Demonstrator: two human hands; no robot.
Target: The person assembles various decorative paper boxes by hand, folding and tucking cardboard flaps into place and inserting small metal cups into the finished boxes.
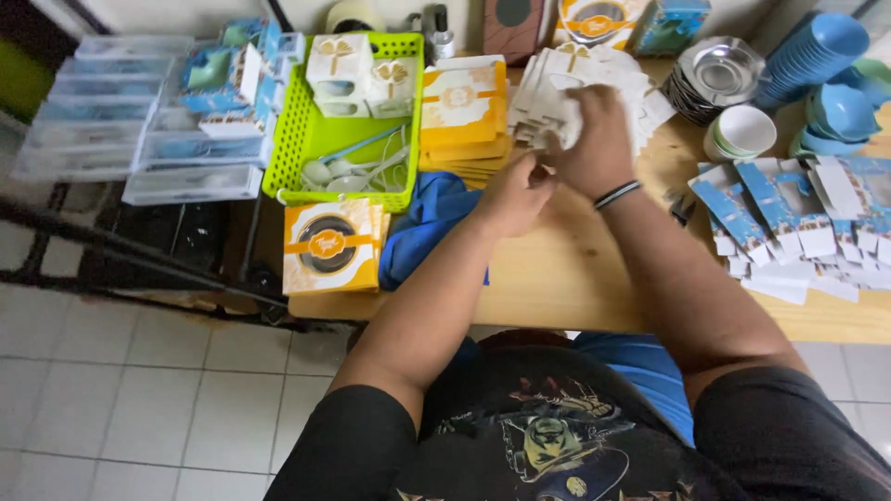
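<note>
Head camera showed both hands on a flat white die-cut cardboard box blank (568,113) atop its stack on the wooden desk (557,269). The right hand (594,139) pinched its edge; the left hand (515,193) was closed beside. Lifting only one sheet probably called for a thumb-slide separating it.

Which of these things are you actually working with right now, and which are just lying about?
In hand:
- white flat carton blank, gripped by right hand, left hand at its lower edge
- stack of white carton blanks beneath

Lying about:
- green basket of spoons
- orange boxes
- blue cloth
- white bowl
- blue bowls
- blue-and-white carton blanks
</note>
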